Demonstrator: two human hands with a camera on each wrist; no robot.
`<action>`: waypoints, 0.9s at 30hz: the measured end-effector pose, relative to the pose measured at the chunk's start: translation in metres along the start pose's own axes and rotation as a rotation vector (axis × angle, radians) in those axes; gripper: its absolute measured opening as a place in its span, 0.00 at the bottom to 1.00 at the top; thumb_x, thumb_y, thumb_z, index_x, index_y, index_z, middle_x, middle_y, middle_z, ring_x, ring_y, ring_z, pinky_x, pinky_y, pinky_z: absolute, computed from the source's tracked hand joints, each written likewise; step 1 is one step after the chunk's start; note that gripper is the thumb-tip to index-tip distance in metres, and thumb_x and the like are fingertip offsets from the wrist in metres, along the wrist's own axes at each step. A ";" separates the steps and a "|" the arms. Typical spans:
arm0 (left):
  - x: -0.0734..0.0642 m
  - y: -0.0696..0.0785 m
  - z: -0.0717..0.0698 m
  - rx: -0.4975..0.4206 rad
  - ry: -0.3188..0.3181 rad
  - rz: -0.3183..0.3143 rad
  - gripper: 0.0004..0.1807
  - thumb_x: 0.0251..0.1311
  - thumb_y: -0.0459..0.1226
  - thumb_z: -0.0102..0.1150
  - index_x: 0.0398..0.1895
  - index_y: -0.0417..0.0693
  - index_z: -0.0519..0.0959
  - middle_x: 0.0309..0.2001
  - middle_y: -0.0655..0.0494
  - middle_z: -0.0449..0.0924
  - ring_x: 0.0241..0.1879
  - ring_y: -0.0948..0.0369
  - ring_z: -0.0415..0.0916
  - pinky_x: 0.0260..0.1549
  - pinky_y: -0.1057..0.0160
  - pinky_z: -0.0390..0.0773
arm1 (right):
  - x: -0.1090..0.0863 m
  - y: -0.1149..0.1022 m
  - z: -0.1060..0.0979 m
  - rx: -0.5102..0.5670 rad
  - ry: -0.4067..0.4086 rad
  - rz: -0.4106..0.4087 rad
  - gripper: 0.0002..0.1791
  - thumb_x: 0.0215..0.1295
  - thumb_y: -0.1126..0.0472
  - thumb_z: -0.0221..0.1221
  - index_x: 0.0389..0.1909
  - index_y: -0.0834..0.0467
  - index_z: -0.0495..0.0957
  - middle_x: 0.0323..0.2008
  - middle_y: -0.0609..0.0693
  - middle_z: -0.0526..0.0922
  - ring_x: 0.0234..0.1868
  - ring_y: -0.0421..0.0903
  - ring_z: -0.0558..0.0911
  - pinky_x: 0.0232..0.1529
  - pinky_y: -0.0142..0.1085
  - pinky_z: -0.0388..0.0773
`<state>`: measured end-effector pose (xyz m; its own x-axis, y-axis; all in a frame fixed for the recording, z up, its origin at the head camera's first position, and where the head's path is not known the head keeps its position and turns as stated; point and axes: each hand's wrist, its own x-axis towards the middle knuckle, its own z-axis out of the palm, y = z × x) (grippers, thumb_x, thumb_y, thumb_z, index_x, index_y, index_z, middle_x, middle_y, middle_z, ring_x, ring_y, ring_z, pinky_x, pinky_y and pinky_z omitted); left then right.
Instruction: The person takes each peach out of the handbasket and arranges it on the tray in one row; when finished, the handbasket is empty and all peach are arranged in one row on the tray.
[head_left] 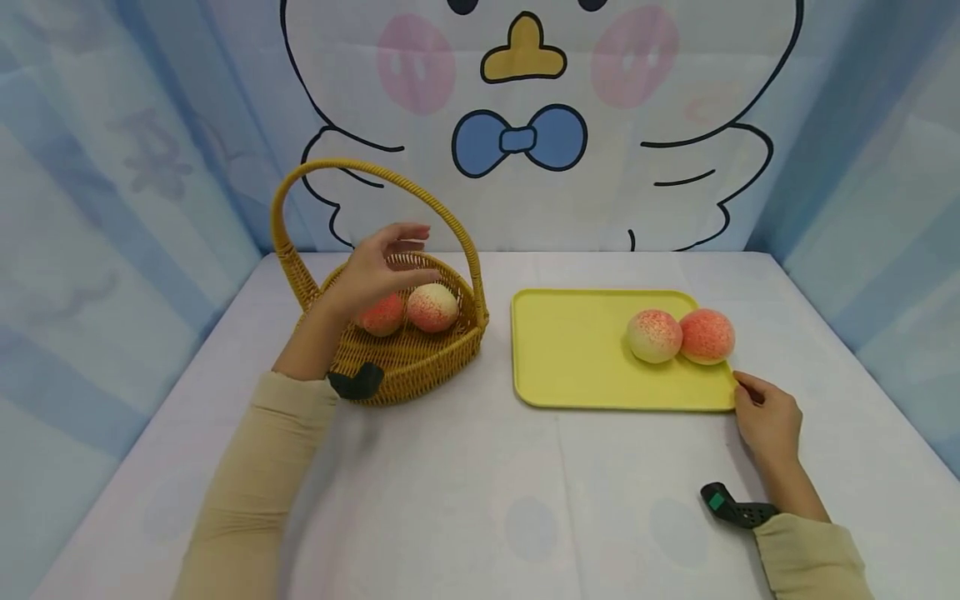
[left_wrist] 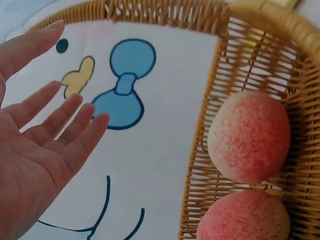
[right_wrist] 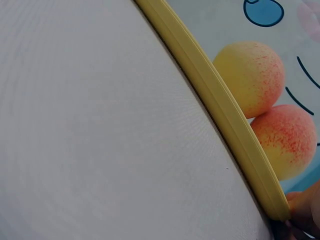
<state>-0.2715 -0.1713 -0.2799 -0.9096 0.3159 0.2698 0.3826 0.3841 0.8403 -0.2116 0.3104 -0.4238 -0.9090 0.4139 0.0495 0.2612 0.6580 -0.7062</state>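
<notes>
Above a woven wicker basket, my left hand is raised inside the arch of its handle, fingers apart and holding nothing. Two peaches lie in the basket: a paler one and a redder one partly hidden behind the hand. The left wrist view shows the spread fingers beside the basket. At the near right corner of a yellow tray, my right hand pinches the rim. A pale peach and a redder peach touch each other at the tray's right side.
A white cloth covers the table. Behind it hangs a curtain with a cartoon character, and blue curtains close in both sides. The basket's tall handle arches above its bowl, left of the tray.
</notes>
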 end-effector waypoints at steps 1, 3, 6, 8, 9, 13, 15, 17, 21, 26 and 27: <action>0.004 -0.002 -0.001 0.011 0.002 -0.012 0.34 0.51 0.38 0.67 0.62 0.45 0.65 0.60 0.51 0.65 0.58 0.56 0.64 0.53 0.56 0.69 | 0.000 0.000 0.000 0.000 0.001 0.000 0.21 0.68 0.64 0.42 0.59 0.69 0.68 0.54 0.67 0.71 0.53 0.59 0.70 0.50 0.50 0.69; 0.012 -0.009 -0.003 0.062 0.001 -0.044 0.35 0.50 0.40 0.68 0.62 0.47 0.65 0.60 0.52 0.65 0.58 0.56 0.64 0.53 0.56 0.68 | 0.000 0.000 0.000 0.007 0.000 0.002 0.21 0.68 0.65 0.42 0.59 0.69 0.68 0.54 0.68 0.71 0.53 0.59 0.69 0.50 0.50 0.68; 0.020 -0.017 -0.006 0.129 -0.043 -0.118 0.37 0.50 0.41 0.68 0.63 0.46 0.64 0.60 0.49 0.64 0.59 0.52 0.63 0.53 0.54 0.68 | -0.001 -0.001 0.002 0.012 -0.005 0.009 0.21 0.69 0.65 0.42 0.59 0.69 0.67 0.54 0.67 0.71 0.54 0.59 0.69 0.51 0.50 0.69; 0.023 -0.022 -0.007 0.158 -0.073 -0.169 0.38 0.50 0.42 0.68 0.63 0.45 0.63 0.60 0.48 0.63 0.59 0.50 0.63 0.53 0.53 0.68 | -0.001 -0.001 0.003 0.019 -0.007 0.011 0.21 0.69 0.65 0.42 0.59 0.69 0.67 0.55 0.67 0.71 0.54 0.59 0.69 0.51 0.50 0.69; 0.025 -0.025 -0.008 0.170 -0.089 -0.191 0.38 0.50 0.42 0.68 0.63 0.44 0.63 0.61 0.47 0.63 0.59 0.50 0.62 0.53 0.53 0.68 | -0.001 -0.001 0.003 0.018 -0.010 0.016 0.21 0.69 0.65 0.42 0.60 0.68 0.67 0.55 0.67 0.71 0.54 0.58 0.69 0.51 0.50 0.69; 0.030 -0.034 -0.010 0.209 -0.145 -0.259 0.37 0.51 0.41 0.67 0.64 0.43 0.62 0.62 0.43 0.62 0.60 0.48 0.60 0.53 0.50 0.67 | -0.001 -0.001 0.004 0.023 -0.010 0.016 0.21 0.69 0.65 0.42 0.59 0.68 0.67 0.55 0.67 0.71 0.54 0.58 0.69 0.51 0.50 0.69; 0.032 -0.038 -0.010 0.245 -0.190 -0.278 0.39 0.52 0.41 0.66 0.65 0.40 0.60 0.62 0.41 0.61 0.60 0.46 0.60 0.54 0.50 0.65 | -0.001 0.000 0.003 0.023 -0.007 0.016 0.21 0.69 0.65 0.42 0.59 0.68 0.67 0.55 0.67 0.71 0.54 0.58 0.69 0.52 0.50 0.69; 0.034 -0.042 -0.009 0.277 -0.235 -0.296 0.40 0.51 0.41 0.66 0.65 0.37 0.59 0.63 0.39 0.60 0.61 0.45 0.59 0.55 0.49 0.64 | -0.001 0.000 0.003 0.026 -0.004 0.011 0.21 0.69 0.65 0.42 0.59 0.68 0.67 0.55 0.67 0.71 0.54 0.58 0.69 0.52 0.50 0.68; 0.036 -0.051 -0.005 0.363 -0.310 -0.336 0.43 0.51 0.42 0.66 0.65 0.33 0.56 0.63 0.37 0.58 0.62 0.45 0.56 0.57 0.48 0.61 | 0.000 0.000 0.002 0.026 0.001 -0.001 0.21 0.68 0.66 0.42 0.59 0.68 0.68 0.54 0.67 0.71 0.54 0.59 0.69 0.52 0.50 0.68; 0.040 -0.053 0.003 0.420 -0.358 -0.361 0.42 0.50 0.42 0.66 0.64 0.32 0.58 0.63 0.38 0.58 0.62 0.45 0.56 0.58 0.48 0.60 | 0.001 0.000 0.000 0.016 0.006 -0.001 0.21 0.68 0.66 0.42 0.59 0.69 0.68 0.54 0.67 0.71 0.54 0.59 0.70 0.51 0.50 0.69; 0.041 -0.052 0.004 0.436 -0.367 -0.366 0.42 0.50 0.42 0.66 0.64 0.32 0.58 0.64 0.38 0.59 0.62 0.46 0.56 0.58 0.49 0.59 | 0.001 0.000 0.000 0.016 0.006 0.000 0.21 0.68 0.66 0.42 0.59 0.69 0.68 0.54 0.67 0.71 0.54 0.59 0.70 0.51 0.50 0.69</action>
<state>-0.3282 -0.1744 -0.3147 -0.9086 0.3432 -0.2382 0.1602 0.8128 0.5601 -0.2123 0.3107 -0.4238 -0.9070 0.4178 0.0532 0.2564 0.6478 -0.7174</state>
